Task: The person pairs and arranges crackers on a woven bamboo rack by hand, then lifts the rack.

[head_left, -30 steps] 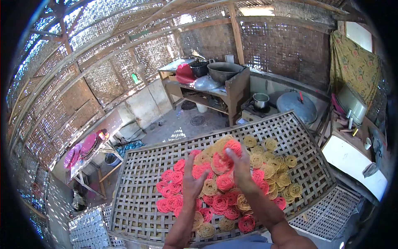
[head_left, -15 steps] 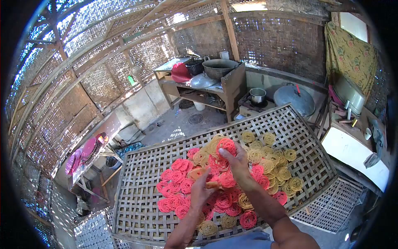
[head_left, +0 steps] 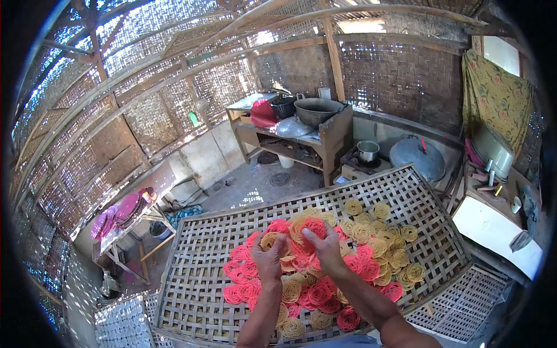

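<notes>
The left hand (head_left: 268, 262) is raised over the rack (head_left: 200, 255), its thumb and fingers closed around a tan coil (head_left: 270, 239), while the right hand (head_left: 326, 250) grasps a bundle (head_left: 314, 228) of pink and tan coils, thumb pressed on the pink face that shows and the other fingers mostly hidden behind it. The two hands are near each other but apart, both above the middle of the rack, with the bundle between them. Below and around them the other coils lie in a loose heap on the open weave: pink coils (head_left: 238, 254) mostly to the left, tan coils (head_left: 380, 233) mostly to the right, the two colours mixed near the front edge. Some overlap; others lie singly, like the tan ones towards the far right. The rack's left end shows bare weave. Beyond it, a wooden stand (head_left: 337, 139) carries a wide pan (head_left: 318, 111) and a red cloth (head_left: 263, 115). To the right of the stand, a small pot (head_left: 368, 152) is just beside a big round lid (head_left: 416, 159)
</notes>
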Demonstrator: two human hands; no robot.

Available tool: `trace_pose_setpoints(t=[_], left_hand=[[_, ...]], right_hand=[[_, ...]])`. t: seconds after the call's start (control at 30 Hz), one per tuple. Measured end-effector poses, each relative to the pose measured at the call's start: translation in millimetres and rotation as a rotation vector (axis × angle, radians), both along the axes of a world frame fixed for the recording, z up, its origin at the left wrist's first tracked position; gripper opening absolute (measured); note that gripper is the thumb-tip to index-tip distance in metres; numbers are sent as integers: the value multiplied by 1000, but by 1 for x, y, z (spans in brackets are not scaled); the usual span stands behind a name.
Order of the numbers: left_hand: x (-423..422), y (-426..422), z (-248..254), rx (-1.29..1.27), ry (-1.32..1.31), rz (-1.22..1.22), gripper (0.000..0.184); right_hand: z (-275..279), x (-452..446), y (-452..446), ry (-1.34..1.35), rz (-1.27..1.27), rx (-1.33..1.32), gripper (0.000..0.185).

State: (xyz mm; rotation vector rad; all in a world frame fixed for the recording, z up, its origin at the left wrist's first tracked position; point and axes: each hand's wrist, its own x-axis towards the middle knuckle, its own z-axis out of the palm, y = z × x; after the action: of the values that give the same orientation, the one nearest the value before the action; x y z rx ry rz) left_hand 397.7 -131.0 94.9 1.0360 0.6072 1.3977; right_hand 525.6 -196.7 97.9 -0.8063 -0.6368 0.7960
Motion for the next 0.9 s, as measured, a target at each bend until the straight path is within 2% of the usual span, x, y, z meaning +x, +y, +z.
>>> trace_pose_setpoints(t=[0.03, 0.13, 0.17, 0.27, 0.3, 0.4, 0.5, 0.57, 0.6, 0.7, 0.8, 0.9], left_hand=[[-1, 3, -4, 31, 13, -14, 17], [-3, 7, -1, -6, -74, -11, 14], [-4, 7, 2, 6, -58, -31, 15], [-1, 0, 12, -2, -28, -90, 20], [5, -5, 11, -32, -29, -107, 23], [7, -15, 7, -69, -23, -234, 32], [15, -25, 11, -59, -103, -246, 29], [12, -20, 8, 41, -4, -148, 26], [11, -16, 5, 92, 46, -99, 25], [2, 0, -10, 10, -111, -92, 23], [4, -10, 4, -29, -51, 1, 21], [12, -26, 5, -56, 129, -34, 22]], right_hand=[[-3, 6, 0, -111, -65, -23, 32], [2, 17, 4, 6, -251, 109, 29], [5, 23, 3, 140, -217, 125, 28], [19, 20, -5, 191, -140, 166, 30], [17, 12, -2, 124, -147, 200, 33], [12, -12, -3, -93, -113, 13, 37], [4, -11, 0, -54, -96, -33, 40], [-2, 1, 1, -131, -124, -69, 35], [-3, 6, 3, -79, -152, -15, 33], [4, 17, 1, 109, -221, 115, 28], [-4, 23, 2, 181, -213, 142, 33], [-7, 8, 1, -47, -184, 64, 38]])
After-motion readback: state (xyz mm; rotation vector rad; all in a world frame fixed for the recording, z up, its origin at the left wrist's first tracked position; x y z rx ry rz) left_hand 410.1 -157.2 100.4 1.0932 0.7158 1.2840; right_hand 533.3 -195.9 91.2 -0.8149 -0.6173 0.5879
